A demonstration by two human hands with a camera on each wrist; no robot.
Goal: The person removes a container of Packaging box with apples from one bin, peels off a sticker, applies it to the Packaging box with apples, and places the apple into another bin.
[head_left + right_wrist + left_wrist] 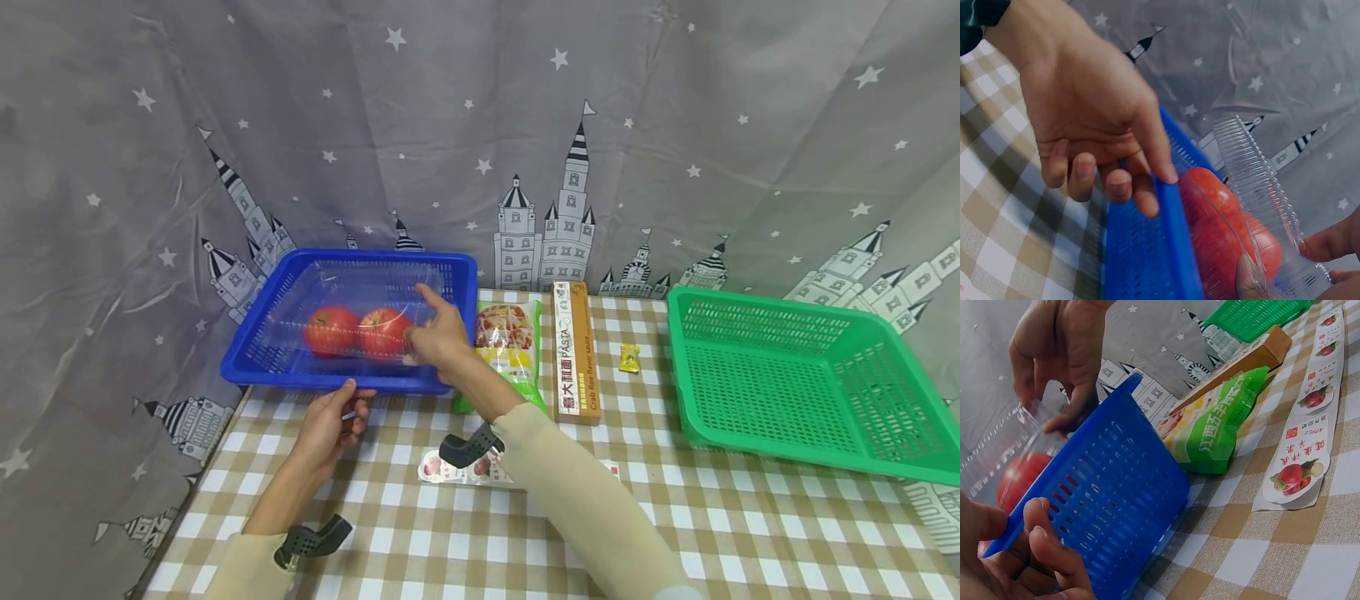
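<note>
A blue basket [315,381] stands at the back left. My left hand [330,429] pinches its front rim, thumb on top and fingers against the outer side. Over the basket, my right hand [442,333] grips the right end of a clear plastic container [360,279]. In the right wrist view the clear container [1250,162] is tilted, with its ribbed side facing up. Two red apples, one on the left [330,332] and one on the right [386,332], show through the plastic. Whether they lie inside the container or under it, I cannot tell.
Right of the basket lie a green-edged food packet [506,329], a pasta box [576,354] and a small yellow packet [629,357]. A green basket [690,400] stands at the right. An apple sticker strip [450,469] lies in front, partly under the right forearm.
</note>
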